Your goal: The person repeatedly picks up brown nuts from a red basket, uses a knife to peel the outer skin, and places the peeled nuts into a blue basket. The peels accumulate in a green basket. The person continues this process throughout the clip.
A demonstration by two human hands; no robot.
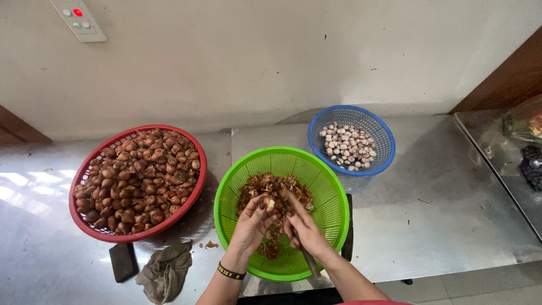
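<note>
Over the green basket (333, 197), both hands meet on one shallot (270, 204).

From left: I see the red basket (195, 186) of unpeeled shallots (138, 178), a grey rag (165, 272), then my left hand (252, 226) pinching the shallot above the peelings (265, 186). It lies just left of my right hand (305, 229), which grips a knife (307, 257), blade toward it. A blue basket (384, 133) of peeled bulbs (348, 147) sits far right.
</note>
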